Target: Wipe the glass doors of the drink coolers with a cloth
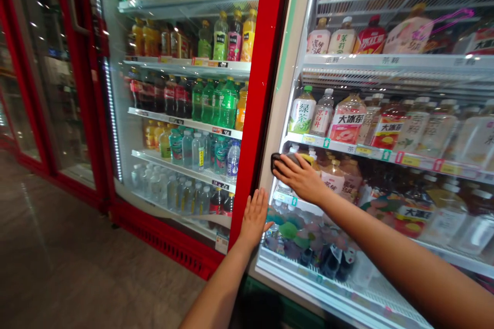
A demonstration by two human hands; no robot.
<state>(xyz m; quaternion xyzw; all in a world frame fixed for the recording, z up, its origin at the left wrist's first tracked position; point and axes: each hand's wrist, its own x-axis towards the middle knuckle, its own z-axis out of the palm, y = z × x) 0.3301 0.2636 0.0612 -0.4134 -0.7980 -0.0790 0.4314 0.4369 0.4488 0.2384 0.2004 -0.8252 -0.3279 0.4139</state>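
My right hand presses a dark, rounded pad against the left border of the right-hand cooler's glass door. A strip of yellow shows beyond my fingers at the pad's far side; its exact kind is unclear. Below and to the left, my left hand lies flat with fingers stretched, against the red frame where the two coolers meet. It holds nothing. Behind the glass near my right hand stand tea bottles with pale labels. Faint coloured round shapes show on the lower glass.
To the left, a red-framed cooler holds shelves of green, dark and orange drink bottles. Further left stand more red-framed glass doors. A grey-brown floor runs along the front. Pink writing marks the upper right glass.
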